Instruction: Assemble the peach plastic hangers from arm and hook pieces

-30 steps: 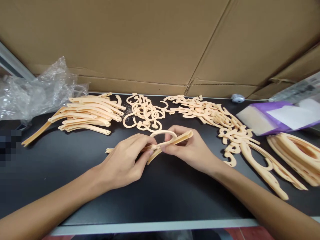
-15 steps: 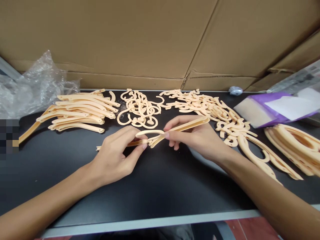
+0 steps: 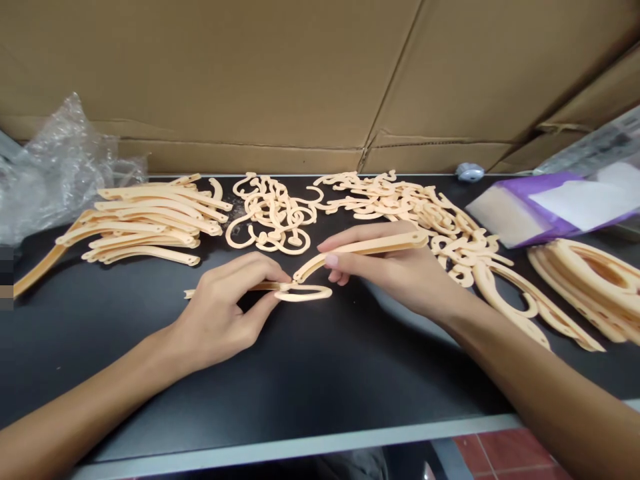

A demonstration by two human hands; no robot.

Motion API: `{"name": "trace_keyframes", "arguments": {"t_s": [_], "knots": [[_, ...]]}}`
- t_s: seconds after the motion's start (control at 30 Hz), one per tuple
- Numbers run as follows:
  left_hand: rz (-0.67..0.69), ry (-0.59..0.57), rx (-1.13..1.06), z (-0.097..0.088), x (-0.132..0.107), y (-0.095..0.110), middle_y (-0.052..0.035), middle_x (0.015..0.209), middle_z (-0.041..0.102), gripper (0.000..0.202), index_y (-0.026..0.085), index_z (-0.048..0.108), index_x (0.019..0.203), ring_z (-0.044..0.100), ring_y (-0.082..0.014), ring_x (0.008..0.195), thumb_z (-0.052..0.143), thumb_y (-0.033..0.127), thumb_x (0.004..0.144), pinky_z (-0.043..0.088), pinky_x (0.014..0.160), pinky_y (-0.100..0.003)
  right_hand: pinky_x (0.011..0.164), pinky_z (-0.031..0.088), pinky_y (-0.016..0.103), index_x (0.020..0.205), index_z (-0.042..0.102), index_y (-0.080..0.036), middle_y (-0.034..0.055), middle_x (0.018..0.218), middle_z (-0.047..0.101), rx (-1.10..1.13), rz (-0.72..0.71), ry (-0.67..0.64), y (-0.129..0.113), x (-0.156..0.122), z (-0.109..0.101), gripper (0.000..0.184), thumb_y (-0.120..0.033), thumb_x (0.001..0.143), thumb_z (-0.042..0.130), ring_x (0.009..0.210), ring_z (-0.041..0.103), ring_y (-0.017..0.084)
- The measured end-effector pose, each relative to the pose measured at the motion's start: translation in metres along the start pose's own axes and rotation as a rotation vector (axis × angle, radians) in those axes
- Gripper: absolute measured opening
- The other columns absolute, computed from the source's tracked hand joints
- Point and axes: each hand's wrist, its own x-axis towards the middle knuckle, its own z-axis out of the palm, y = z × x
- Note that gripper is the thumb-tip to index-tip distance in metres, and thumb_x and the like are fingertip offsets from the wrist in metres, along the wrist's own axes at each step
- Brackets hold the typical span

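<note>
My left hand [image 3: 225,313] pinches a peach plastic hanger arm with a hook loop [image 3: 303,293] at its joint, low over the black table [image 3: 310,373]. My right hand [image 3: 395,270] grips a second peach hanger arm [image 3: 365,248], which slants up to the right; its lower end meets the hook by my left fingertips. Both hands are closed on these parts at the middle of the table.
A pile of hanger arms [image 3: 145,223] lies at the back left, loose hooks [image 3: 275,217] behind the hands, more hooks and arms [image 3: 440,227] to the right, assembled hangers [image 3: 590,287] far right. Crumpled clear plastic [image 3: 60,167], a purple bag [image 3: 555,207] and cardboard [image 3: 300,73] border the table.
The right hand has swung its arm outward to the right and straightened it. The hook loop has dropped from upright to lying flat by my left fingertips. The camera tilted slightly.
</note>
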Motion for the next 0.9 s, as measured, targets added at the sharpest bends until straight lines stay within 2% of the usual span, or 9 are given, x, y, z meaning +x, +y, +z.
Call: {"name": "trace_keyframes", "arguments": {"t_s": [0.47, 0.7, 0.9], "knots": [[0.076, 0.025, 0.042, 0.0007, 0.0017, 0.0001, -0.0038, 0.093, 0.070, 0.010, 0.016, 0.067, 0.095, 0.067, -0.0138, 0.086, 0.062, 0.009, 0.090, 0.054, 0.078, -0.024, 0.058, 0.052, 0.025, 0.090, 0.079, -0.013, 0.0044, 0.075, 0.076, -0.164, -0.069, -0.040, 0.0040, -0.0042, 0.0006, 0.014, -0.021, 0.082, 0.071, 0.065, 0.067, 0.015], [0.142, 0.026, 0.095, 0.0021, 0.0002, 0.0004, -0.0046, 0.094, 0.070, 0.012, 0.016, 0.065, 0.096, 0.066, -0.0133, 0.086, 0.061, 0.006, 0.090, 0.053, 0.078, -0.024, 0.067, 0.052, 0.024, 0.090, 0.079, -0.017, 0.0039, 0.088, 0.078, -0.256, -0.201, -0.059, 0.0039, -0.0052, 0.0025, 0.012, -0.017, 0.083, 0.069, 0.076, 0.071, 0.015], [0.133, 0.014, 0.086, -0.0019, -0.0016, -0.0009, -0.0050, 0.097, 0.068, 0.014, 0.016, 0.064, 0.100, 0.065, -0.0134, 0.089, 0.058, 0.006, 0.092, 0.053, 0.080, -0.024, 0.067, 0.052, 0.024, 0.091, 0.078, -0.016, 0.0045, 0.087, 0.078, -0.296, -0.284, -0.061, 0.0001, -0.0059, 0.0005, 0.012, -0.018, 0.086, 0.067, 0.076, 0.070, 0.015]]}}
